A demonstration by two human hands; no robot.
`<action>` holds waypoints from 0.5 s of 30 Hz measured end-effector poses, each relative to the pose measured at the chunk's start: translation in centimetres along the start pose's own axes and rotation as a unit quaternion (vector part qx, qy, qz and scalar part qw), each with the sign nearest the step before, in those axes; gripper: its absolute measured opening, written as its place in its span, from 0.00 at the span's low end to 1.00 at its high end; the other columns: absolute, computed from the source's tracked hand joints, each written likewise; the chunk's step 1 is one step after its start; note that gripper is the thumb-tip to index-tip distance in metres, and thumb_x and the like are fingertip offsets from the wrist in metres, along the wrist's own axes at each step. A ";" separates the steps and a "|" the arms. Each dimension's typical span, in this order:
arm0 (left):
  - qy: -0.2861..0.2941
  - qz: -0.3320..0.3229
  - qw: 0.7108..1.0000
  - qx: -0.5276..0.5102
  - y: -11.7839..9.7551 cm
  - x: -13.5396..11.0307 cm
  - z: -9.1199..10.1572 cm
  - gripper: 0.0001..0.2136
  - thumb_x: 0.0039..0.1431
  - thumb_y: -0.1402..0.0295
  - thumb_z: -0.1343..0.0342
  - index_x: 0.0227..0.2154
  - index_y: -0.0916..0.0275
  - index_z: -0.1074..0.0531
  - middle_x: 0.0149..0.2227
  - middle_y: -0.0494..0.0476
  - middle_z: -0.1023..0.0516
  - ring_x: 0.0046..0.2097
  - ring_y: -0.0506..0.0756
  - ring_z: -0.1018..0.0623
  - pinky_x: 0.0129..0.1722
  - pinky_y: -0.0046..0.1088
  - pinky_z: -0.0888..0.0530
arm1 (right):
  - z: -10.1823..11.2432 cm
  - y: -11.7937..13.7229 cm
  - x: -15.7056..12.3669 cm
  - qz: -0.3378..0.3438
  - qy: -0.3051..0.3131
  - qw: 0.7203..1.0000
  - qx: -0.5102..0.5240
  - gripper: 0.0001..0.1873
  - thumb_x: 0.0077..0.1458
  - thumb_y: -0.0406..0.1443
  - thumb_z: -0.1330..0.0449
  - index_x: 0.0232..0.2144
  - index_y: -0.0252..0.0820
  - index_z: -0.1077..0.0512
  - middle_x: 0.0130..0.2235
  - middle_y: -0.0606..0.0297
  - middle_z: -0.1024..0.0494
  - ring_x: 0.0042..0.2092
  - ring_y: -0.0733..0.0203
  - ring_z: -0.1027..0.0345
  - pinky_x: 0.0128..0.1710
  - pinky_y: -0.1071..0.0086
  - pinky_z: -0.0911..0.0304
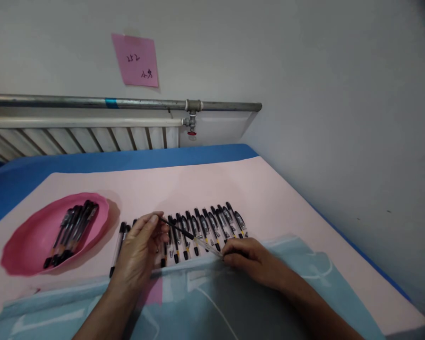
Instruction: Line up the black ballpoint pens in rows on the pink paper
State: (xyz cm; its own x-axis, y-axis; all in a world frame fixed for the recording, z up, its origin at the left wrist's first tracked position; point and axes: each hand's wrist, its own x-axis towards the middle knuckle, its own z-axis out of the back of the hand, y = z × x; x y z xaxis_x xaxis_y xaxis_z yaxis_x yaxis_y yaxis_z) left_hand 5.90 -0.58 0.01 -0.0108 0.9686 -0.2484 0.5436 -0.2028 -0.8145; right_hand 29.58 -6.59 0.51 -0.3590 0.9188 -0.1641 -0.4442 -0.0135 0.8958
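Observation:
My left hand [140, 241] pinches the upper end of a thin black pen refill [175, 226]. The refill slants down to the right, and its lower end meets a clear pen barrel [210, 247]; how far it sits inside, I cannot make out. My right hand [250, 259] has its fingers closed round the barrel's other end. Behind and beneath them, a row of pen parts [205, 224] lies on the pink mat [184, 186]: black caps, clear barrels and small metal tips. Several parts near my left hand are partly hidden by it.
A pink oval dish [24, 241] on the left holds several black-capped pens [72, 231]. A light blue cloth [290, 264] covers the mat's near edge. Beyond the blue table covering [134, 160] stand a radiator [92, 139] and a metal pipe [156, 104]. A wall rises on the right.

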 end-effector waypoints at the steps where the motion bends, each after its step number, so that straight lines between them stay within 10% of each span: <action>1: -0.013 -0.009 1.000 -0.003 -0.4 0.2 0.2 0.09 0.43 0.68 0.38 0.30 0.64 0.26 0.26 0.50 0.27 0.27 0.48 0.27 0.23 0.19 0.30 | 0.1 0.0 0.0 0.000 -0.004 1.000 0.000 0.07 0.53 0.33 0.49 0.27 0.41 0.31 0.26 0.69 0.33 0.29 0.66 0.40 0.29 0.73 0.46; 9: -0.081 -0.034 0.995 -0.040 -2.9 1.9 2.7 0.03 0.50 0.74 0.44 0.29 0.62 0.27 0.26 0.48 0.24 0.28 0.48 0.25 0.27 0.21 0.26 | 2.7 -1.5 -0.6 -0.042 -0.138 0.989 0.025 0.09 0.50 0.38 0.48 0.23 0.40 0.33 0.20 0.71 0.38 0.23 0.67 0.46 0.23 0.74 0.50; 15: -0.107 0.008 0.994 -0.016 -2.7 1.4 2.1 0.03 0.49 0.74 0.44 0.28 0.62 0.28 0.27 0.48 0.26 0.28 0.48 0.25 0.24 0.20 0.26 | 5.0 -4.7 -0.6 -0.126 -0.342 0.908 -0.209 0.11 0.48 0.39 0.50 0.21 0.40 0.34 0.18 0.70 0.36 0.24 0.66 0.43 0.24 0.73 0.51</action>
State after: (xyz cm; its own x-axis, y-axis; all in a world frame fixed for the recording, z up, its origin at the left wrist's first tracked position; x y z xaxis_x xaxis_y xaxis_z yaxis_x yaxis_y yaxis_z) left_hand 2.69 1.06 0.72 -0.1778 0.9121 -0.3695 0.5722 -0.2097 -0.7929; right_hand 35.97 -5.10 -1.59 0.3273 0.9415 0.0803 -0.7648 0.2140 0.6077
